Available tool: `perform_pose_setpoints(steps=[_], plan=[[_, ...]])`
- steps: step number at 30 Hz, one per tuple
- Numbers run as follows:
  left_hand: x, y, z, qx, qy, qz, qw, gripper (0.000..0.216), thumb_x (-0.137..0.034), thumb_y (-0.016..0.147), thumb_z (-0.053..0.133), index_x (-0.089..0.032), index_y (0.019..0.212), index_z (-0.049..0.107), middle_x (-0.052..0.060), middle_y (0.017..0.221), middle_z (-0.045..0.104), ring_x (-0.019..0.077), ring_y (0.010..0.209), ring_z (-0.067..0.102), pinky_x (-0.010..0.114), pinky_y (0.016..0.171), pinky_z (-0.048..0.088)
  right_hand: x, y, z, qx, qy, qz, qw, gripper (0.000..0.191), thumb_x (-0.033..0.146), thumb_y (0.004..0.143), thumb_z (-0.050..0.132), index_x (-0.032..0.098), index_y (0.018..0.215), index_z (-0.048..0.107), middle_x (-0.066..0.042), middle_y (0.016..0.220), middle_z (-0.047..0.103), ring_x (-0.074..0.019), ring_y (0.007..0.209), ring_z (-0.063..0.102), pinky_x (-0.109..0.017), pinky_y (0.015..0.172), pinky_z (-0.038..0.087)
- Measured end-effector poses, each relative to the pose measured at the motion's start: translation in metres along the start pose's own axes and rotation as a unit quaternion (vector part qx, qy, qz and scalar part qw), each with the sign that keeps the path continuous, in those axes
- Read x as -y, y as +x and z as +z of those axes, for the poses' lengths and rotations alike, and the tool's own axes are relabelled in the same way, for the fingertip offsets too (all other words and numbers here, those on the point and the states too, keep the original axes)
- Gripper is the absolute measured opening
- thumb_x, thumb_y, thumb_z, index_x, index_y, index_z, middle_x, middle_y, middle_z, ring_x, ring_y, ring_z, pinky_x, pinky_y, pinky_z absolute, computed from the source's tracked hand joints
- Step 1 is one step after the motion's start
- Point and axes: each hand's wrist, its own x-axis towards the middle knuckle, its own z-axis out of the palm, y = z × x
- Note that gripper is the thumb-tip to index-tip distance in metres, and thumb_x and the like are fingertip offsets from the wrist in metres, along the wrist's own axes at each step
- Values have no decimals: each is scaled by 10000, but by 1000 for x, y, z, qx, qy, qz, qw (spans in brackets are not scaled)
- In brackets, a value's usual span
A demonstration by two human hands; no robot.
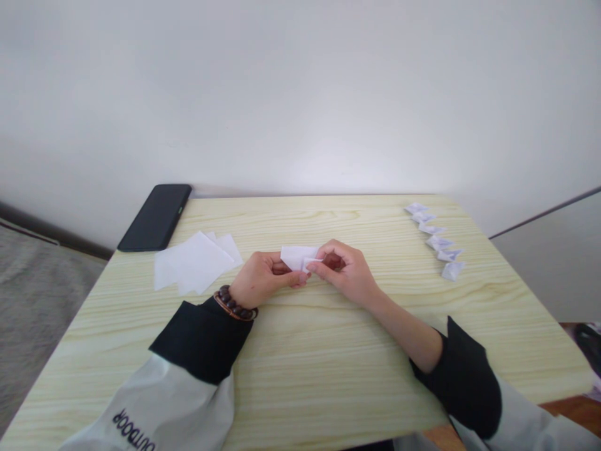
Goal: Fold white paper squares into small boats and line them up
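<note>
Between my two hands is a small piece of folded white paper, held over the middle of the table. My left hand grips its left and lower side, thumb in front and fingers behind. At the right end, my right hand pinches a folded flap between thumb and forefinger. The fingers hide part of the folds. Left of my left hand lie several loose sheets of white paper, overlapping one another.
A black phone lies at the back left corner of the wood-grain table. Several small folded white paper pieces form a slanted row at the right. A white wall rises behind the table's back edge.
</note>
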Motion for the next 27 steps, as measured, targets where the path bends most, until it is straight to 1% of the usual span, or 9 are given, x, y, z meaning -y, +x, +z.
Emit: perform_pose_setpoints(steps=[5, 11, 14, 17, 20, 22, 24, 27], plan=[[2, 0, 0, 14, 6, -4, 1000, 283, -285, 615, 766, -127, 841, 704, 42, 791, 736, 159, 696, 664, 240, 662, 510, 2, 0, 1, 3, 19, 22, 1000, 269, 396, 696, 710, 188, 723, 541, 23, 603, 609, -80, 486, 493, -198, 461, 370], [1, 1, 1, 13, 2, -1, 1000, 303, -289, 612, 765, -126, 859, 699, 46, 832, 737, 179, 740, 672, 265, 699, 519, 3, -2, 2, -4, 12, 25, 1000, 244, 359, 706, 705, 188, 742, 534, 48, 553, 558, -65, 461, 472, -185, 450, 353], [1, 1, 2, 8, -7, 3, 1000, 339, -290, 610, 766, -120, 894, 689, 62, 876, 734, 196, 779, 676, 284, 728, 523, 1, -2, 2, -12, 26, 24, 999, 287, 339, 695, 715, 200, 855, 520, 70, 560, 518, -62, 455, 469, -179, 444, 350], [1, 1, 3, 1, -9, 8, 1000, 375, -293, 606, 767, -110, 921, 680, 80, 904, 730, 215, 810, 677, 312, 759, 526, 0, -1, 3, -19, 56, 18, 998, 429, 332, 689, 720, 225, 1022, 471, 82, 619, 483, -60, 472, 477, -175, 444, 354], [1, 1, 4, -4, -8, 11, 1000, 378, -293, 604, 768, -111, 923, 676, 83, 922, 727, 216, 824, 677, 318, 776, 526, -1, 0, 3, -16, 79, 20, 997, 474, 330, 691, 718, 233, 1070, 450, 88, 628, 457, -51, 460, 467, -168, 425, 347], [1, 1, 4, -7, -5, 13, 1000, 362, -298, 603, 767, -119, 905, 680, 74, 915, 728, 210, 813, 678, 311, 769, 529, 0, 1, 3, -18, 87, 34, 995, 460, 343, 679, 727, 228, 1045, 471, 83, 629, 476, -51, 448, 468, -167, 411, 352], [0, 1, 4, -10, 3, 13, 1000, 348, -312, 601, 766, -124, 882, 686, 67, 893, 731, 210, 796, 678, 312, 751, 534, 1, 1, 3, -19, 91, 58, 994, 422, 374, 658, 737, 215, 976, 510, 67, 629, 516, -57, 440, 480, -170, 396, 359], [0, 1, 4, -13, 10, 19, 1000, 344, -333, 601, 762, -123, 865, 695, 66, 884, 731, 214, 798, 675, 318, 750, 532, 3, 1, 1, 0, 78, 92, 993, 322, 421, 657, 729, 184, 781, 548, 48, 554, 546, -65, 414, 489, -168, 375, 346]])
